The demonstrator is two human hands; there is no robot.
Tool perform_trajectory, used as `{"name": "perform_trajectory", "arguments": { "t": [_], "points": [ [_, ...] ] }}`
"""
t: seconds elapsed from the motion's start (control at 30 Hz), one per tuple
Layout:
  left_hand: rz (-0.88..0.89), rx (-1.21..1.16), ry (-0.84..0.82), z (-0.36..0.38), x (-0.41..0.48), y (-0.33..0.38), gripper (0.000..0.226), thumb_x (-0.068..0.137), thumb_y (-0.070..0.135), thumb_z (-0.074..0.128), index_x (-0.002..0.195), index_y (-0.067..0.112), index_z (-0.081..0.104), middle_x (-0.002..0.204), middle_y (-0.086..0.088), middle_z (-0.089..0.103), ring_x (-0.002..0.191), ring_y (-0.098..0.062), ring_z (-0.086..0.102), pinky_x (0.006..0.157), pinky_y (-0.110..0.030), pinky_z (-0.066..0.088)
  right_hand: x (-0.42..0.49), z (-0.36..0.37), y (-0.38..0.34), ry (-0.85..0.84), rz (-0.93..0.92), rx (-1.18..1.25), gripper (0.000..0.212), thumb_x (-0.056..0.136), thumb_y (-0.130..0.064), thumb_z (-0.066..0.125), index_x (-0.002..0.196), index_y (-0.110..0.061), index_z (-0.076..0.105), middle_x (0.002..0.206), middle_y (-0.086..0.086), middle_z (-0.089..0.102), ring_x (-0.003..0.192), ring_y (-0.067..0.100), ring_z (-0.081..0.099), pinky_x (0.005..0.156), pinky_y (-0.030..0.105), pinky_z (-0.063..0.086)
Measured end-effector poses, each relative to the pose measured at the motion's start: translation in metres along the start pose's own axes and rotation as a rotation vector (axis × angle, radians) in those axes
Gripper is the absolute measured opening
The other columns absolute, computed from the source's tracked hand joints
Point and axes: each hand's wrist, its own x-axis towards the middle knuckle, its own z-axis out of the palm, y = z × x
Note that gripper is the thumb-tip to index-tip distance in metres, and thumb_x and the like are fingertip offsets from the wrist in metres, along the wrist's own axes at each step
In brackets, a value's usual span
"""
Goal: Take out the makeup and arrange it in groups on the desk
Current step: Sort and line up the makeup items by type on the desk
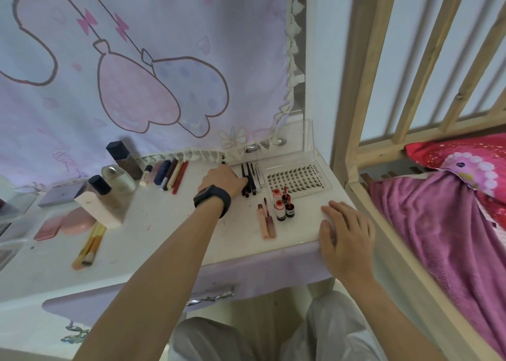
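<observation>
Makeup lies in groups on the white desk (169,232). My left hand (223,181), with a dark watch on the wrist, reaches to a row of thin black eyeliner pencils (250,178) and has its fingers closed on them. My right hand (346,230) rests flat and open on the desk's front right corner. Beside the pencils lies a clear false-lash tray (295,178). Below it stand small red-capped bottles (283,206) and two pink lip gloss tubes (266,222). A row of pens and lipsticks (169,175) lies left of my left hand.
Foundation bottles (109,188), a white sponge wedge (97,208), pink compacts (69,223), a grey palette (61,193) and brushes (90,244) fill the desk's left side. A printed cloth (142,59) hangs behind. A wooden bed frame (364,92) with pink bedding (443,223) stands close on the right.
</observation>
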Motion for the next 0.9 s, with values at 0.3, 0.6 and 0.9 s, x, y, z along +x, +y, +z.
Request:
{"name": "perform_trajectory", "arguments": {
  "t": [0.3, 0.6, 0.9],
  "points": [
    [0.11, -0.071, 0.155, -0.019, -0.036, -0.062, 0.026, 0.095, 0.049, 0.053, 0.112, 0.035, 0.066, 0.104, 0.012, 0.068, 0.09, -0.013, 0.063, 0.074, -0.032, 0.055, 0.004, -0.043, -0.039, -0.123, -0.111, 0.075, 0.039, 0.094, -0.029, 0.049, 0.116, -0.009, 0.073, 0.123, 0.006, 0.071, 0.12, 0.028, 0.061, 0.101, 0.051, 0.05],
    [0.04, -0.002, 0.2, -0.008, -0.068, -0.169, 0.037, 0.1, 0.044, 0.046, 0.13, 0.03, 0.061, 0.139, 0.001, 0.053, 0.126, -0.024, 0.046, 0.103, -0.039, 0.043, 0.001, -0.009, -0.161, -0.37, -0.387, 0.174, 0.03, 0.081, -0.013, 0.08, 0.111, -0.016, 0.076, 0.119, -0.004, 0.072, 0.116, 0.016, 0.062, 0.111, 0.033, 0.042],
    [0.096, 0.0, 0.261, -0.016, -0.042, -0.187, 0.035, 0.098, 0.044, 0.049, 0.13, 0.031, 0.058, 0.134, 0.001, 0.054, 0.122, -0.023, 0.047, 0.097, -0.039, 0.042, 0.008, 0.063, -0.197, -0.617, -0.374, -0.002, 0.044, 0.1, -0.045, 0.041, 0.135, -0.027, 0.058, 0.146, -0.002, 0.053, 0.135, 0.02, 0.043, 0.111, 0.039, 0.041]
  ]
}}
